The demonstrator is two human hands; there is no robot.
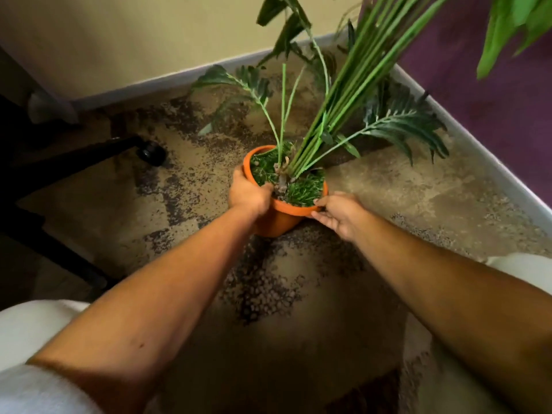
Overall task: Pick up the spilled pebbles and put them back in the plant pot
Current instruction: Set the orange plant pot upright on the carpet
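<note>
Head camera: left hand point(249, 195) curls over the rim of the plant pot point(279, 219) between both hands; right hand point(340, 215), fingers straight, touches the rim.

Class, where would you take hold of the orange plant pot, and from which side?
By its thick rim, from the near left and right, as the left hand and right hand do. The plant pot tapers below the lip, and the stems lean away to the far right.
</note>
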